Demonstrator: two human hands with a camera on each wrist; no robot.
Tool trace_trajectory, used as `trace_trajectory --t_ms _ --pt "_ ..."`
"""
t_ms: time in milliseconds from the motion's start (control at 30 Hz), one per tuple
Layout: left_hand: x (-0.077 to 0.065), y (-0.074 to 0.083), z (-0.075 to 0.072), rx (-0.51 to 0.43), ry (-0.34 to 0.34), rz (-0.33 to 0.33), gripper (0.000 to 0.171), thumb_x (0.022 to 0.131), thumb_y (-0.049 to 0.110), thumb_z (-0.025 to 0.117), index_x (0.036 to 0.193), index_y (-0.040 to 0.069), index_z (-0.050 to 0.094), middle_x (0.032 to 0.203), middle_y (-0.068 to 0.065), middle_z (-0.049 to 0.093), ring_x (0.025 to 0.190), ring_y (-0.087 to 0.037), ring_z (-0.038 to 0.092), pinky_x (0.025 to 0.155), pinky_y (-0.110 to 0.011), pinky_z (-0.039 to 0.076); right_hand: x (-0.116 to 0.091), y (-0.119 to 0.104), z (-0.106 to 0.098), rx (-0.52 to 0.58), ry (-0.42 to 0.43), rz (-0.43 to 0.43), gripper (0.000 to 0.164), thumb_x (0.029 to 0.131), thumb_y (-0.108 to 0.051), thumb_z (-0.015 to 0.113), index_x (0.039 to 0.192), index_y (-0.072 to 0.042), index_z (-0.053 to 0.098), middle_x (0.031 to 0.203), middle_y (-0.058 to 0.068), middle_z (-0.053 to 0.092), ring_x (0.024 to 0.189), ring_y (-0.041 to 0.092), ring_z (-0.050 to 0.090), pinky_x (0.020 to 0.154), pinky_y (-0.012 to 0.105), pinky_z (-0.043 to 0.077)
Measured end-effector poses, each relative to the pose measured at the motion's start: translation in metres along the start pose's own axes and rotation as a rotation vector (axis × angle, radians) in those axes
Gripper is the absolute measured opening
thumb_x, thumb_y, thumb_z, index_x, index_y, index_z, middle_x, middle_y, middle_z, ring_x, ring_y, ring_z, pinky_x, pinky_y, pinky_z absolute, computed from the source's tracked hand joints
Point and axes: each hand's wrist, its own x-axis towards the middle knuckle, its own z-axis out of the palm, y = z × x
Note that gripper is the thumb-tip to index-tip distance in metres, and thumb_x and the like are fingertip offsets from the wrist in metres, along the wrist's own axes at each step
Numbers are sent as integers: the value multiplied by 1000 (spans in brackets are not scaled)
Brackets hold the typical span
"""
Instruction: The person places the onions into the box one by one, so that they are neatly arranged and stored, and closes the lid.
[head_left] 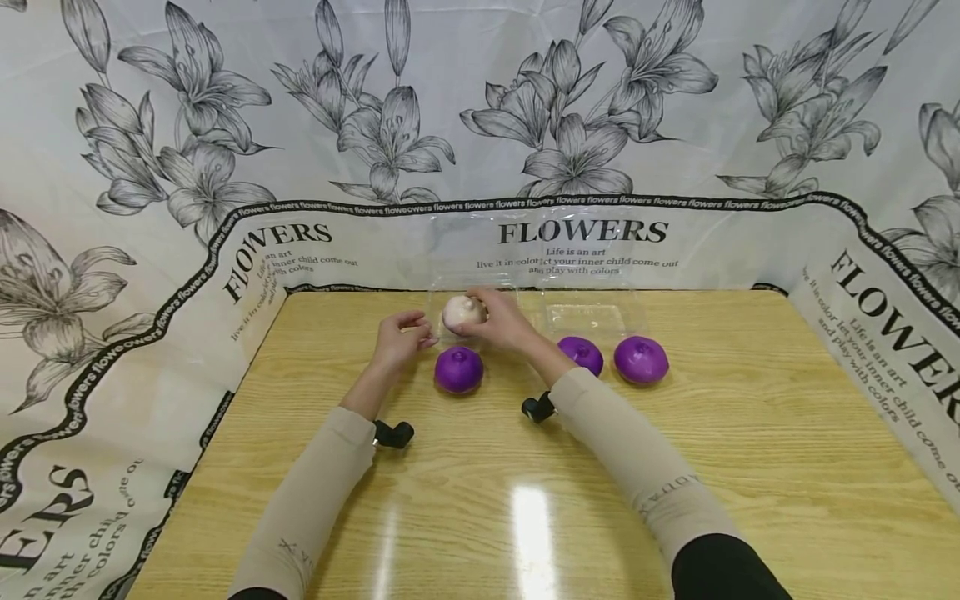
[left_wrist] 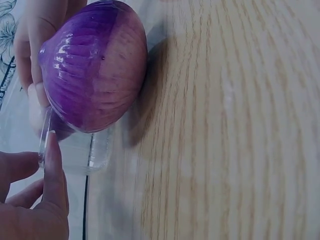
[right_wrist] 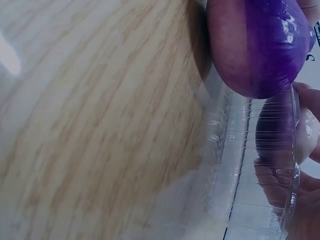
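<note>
My right hand (head_left: pixel 501 321) grips a white-and-purple bulb (head_left: pixel 462 314) over the left clear plastic container (right_wrist: pixel 235 150). The bulb is white on top with a small nub, and its darker purple underside shows through the container wall in the right wrist view. At the container's left side, my left hand (head_left: pixel 401 337) pinches the clear rim (left_wrist: pixel 46 135) between thumb and fingertips. A glossy purple onion (head_left: pixel 459 370) sits on the table just in front of this container. In the left wrist view it looks large and partly covers the right hand.
A second clear container (head_left: pixel 588 319) stands to the right, its lid raised behind. Two more purple onions, one (head_left: pixel 581 354) partly behind my right forearm and another (head_left: pixel 642 360) beside it, lie before it. A flower-printed cloth (head_left: pixel 420 242) borders the wooden table (head_left: pixel 465 475).
</note>
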Motion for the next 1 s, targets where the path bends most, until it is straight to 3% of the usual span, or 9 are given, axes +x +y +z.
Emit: trace_trajectory --t_ms 333,733,1000 --pt "1 0 0 7 -13 -11 43 100 -7 58 142 -12 50 115 -16 53 87 -23 68 90 -31 63 7 0 2 -23 -19 38 73 86 -33 85 144 -2 53 138 17 60 121 32 58 105 47 52" --pt "3 0 -3 3 -4 -4 41 99 -8 58 140 -12 52 117 -17 53 89 -25 69 91 -32 63 15 -3 11 -88 -19 65 62 86 -39 84 133 -6 59 120 12 66 104 27 62 92 43 56" --pt "0 0 -1 2 -4 -9 41 99 -9 58 139 -12 52 116 -17 54 86 -22 68 88 -30 64 14 -6 14 -137 -30 99 66 87 -41 82 137 -6 57 123 14 65 107 30 62 94 45 56"
